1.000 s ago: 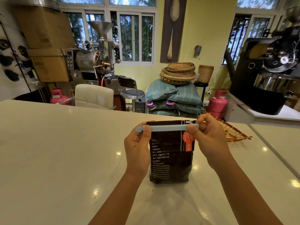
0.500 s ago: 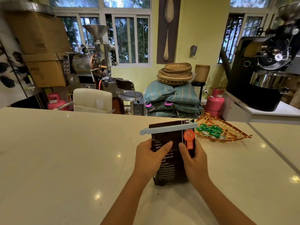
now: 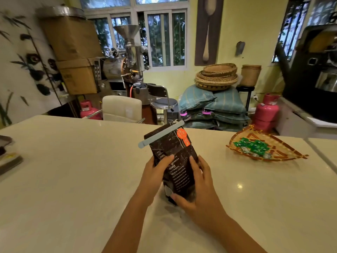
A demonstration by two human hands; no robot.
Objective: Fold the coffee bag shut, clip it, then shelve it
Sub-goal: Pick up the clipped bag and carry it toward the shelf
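Both hands, left [image 3: 155, 172] and right [image 3: 197, 187], closed around tilted coffee bag [image 3: 173, 154] at centre frame; clip [image 3: 160, 134] could slide off

Woven tray [image 3: 273, 143] with green packets [image 3: 252, 146] sits on pale surface [image 3: 73, 170], right side. Behind: white chair [image 3: 121, 108], pink gas cylinder [image 3: 267, 112], stacked baskets [image 3: 216, 76].

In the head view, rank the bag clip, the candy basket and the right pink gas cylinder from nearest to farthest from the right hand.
1. Bag clip, clamped across the top of the coffee bag that the right hand holds.
2. Candy basket, on the counter to the right.
3. Pink gas cylinder, beyond the counter.
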